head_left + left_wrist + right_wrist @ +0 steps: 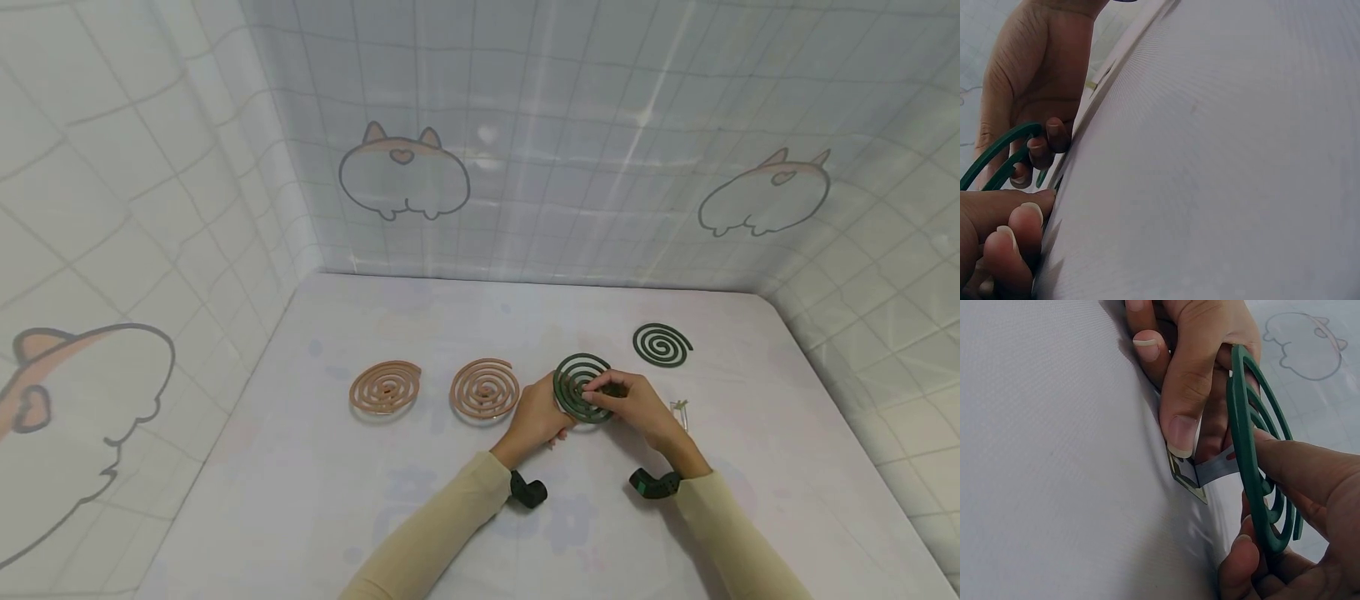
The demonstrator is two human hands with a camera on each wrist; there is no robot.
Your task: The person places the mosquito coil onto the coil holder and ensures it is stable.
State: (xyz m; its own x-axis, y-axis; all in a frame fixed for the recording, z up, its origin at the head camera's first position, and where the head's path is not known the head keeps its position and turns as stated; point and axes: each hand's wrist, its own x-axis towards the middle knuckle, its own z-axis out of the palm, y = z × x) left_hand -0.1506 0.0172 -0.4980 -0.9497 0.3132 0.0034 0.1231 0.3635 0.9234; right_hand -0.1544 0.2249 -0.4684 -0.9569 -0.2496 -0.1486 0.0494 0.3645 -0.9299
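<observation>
My left hand pinches the flat base of a small metal coil stand low against the table, its thumb on the plate. From this base a bent strip rises to a green mosquito coil. My right hand pinches that coil near its centre, the thumb on one face. Seen from the right wrist, the coil stands edge-on between both hands. The left wrist view shows the right hand's fingers at the coil, with part of the spiral hidden.
Two brown mosquito coils sit raised on stands to the left. Another green mosquito coil lies flat at the back right. Beside my right wrist is another small metal stand. Patterned white curtains enclose the table.
</observation>
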